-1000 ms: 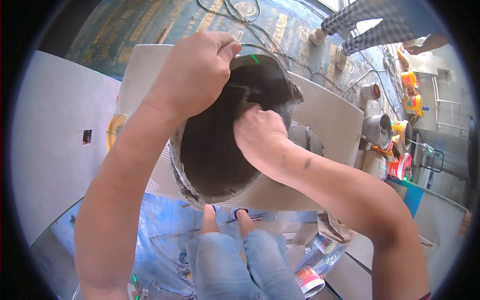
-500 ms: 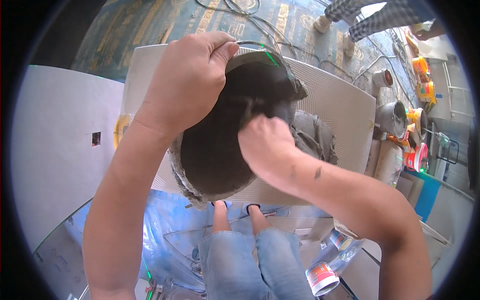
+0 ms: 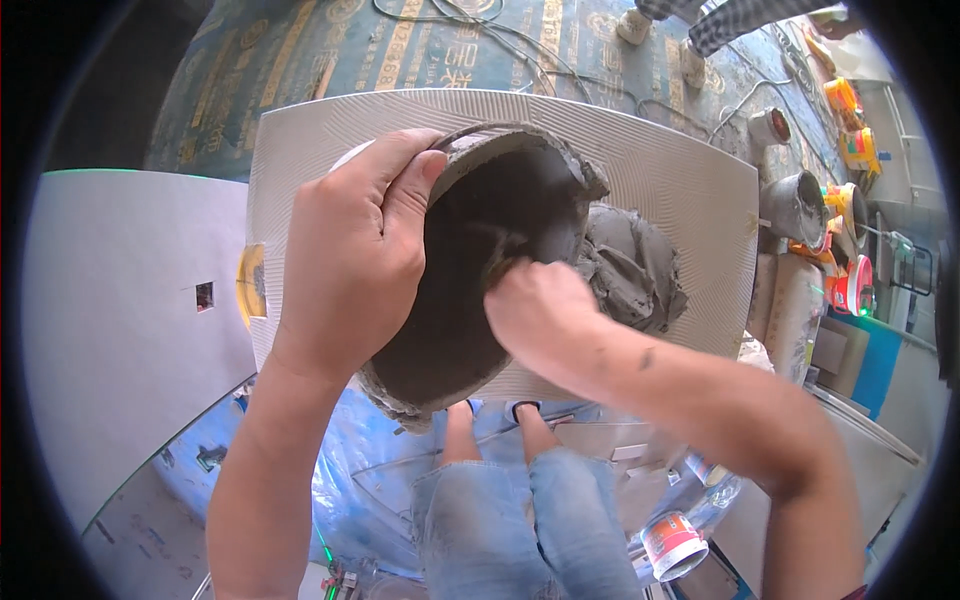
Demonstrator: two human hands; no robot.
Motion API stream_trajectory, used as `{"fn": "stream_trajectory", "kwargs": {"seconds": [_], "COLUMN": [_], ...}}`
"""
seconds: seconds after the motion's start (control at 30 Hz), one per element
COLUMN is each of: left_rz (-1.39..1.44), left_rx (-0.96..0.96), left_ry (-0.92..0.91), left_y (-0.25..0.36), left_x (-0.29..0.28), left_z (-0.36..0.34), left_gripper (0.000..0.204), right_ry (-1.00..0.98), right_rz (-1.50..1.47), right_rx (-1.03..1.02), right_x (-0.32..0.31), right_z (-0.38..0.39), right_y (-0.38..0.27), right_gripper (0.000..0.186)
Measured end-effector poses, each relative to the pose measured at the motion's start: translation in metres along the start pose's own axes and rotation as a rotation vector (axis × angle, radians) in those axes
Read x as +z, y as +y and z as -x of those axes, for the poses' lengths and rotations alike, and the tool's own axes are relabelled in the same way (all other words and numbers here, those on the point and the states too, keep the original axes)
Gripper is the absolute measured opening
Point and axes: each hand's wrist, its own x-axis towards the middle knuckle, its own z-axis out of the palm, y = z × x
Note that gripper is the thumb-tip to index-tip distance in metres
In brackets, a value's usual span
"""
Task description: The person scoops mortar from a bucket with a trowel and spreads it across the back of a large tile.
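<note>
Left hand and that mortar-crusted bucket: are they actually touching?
Touching. The head view shows the left hand, thumb and fingers closed together, gripping the tilted bucket at its upper edge.

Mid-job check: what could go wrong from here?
The bucket appears tilted and could slip if the left hand loses its hold on it. Grey paste clinging to the bucket's lower edge might drop near the person's legs. The right hand, reaching inside, is close to the grey pile on the ridged panel and might smear it when pulling out.
</note>
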Motion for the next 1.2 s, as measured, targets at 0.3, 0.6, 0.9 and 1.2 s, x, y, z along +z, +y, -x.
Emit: {"fn": "stream_trajectory", "kwargs": {"seconds": [0.3,0.6,0.9,1.2], "left_rz": [0.098,0.065,0.151,0.199], "left_rx": [0.005,0.01,-0.078,-0.196], "left_ry": [-0.032,0.02,0.131,0.251], "left_y": [-0.007,-0.031,-0.04,-0.05], "left_x": [0.016,-0.017,-0.033,-0.039], "left_z": [0.043,0.09,0.1,0.088], "left_gripper": [0.029,0.032,0.03,0.032], "right_ry": [0.267,-0.189,-0.107,-0.488], "right_rz": [-0.123,-0.507,-0.865,-1.63], "right_rx": [0.005,0.05,-0.116,-0.132], "right_x": [0.054,0.082,0.106,0.105], "right_z": [-0.041,-0.045,-0.038,-0.044], "right_y": [0.057,0.023,-0.015,-0.026], "right_gripper": [0.015,0.042,0.033,0.026]}}
